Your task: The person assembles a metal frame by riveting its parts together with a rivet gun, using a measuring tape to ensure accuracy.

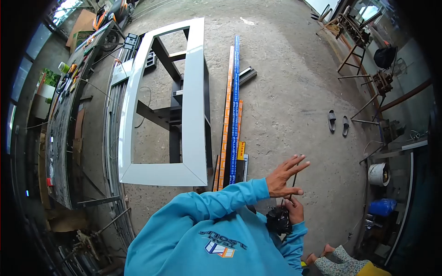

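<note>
My left hand (282, 178) reaches across my front to the right, its fingers spread and stretched out. A thin dark cord or rod (294, 181) runs past its fingers down to my right hand. Just below, my right hand (296, 210) is closed at the side of a black, crumpled-looking bundle (279, 221) close to my body. The thin dark piece rises from between its fingers. I cannot tell what the bundle is.
A large white-faced frame (195, 115) with dark inner bars lies left of centre. Beside it are long profiles in blue (236, 106) and orange (225, 133) film. A long workbench (69, 138) holds tools at far left. Slippers (332, 121) and another person's legs (329, 253) are at right.
</note>
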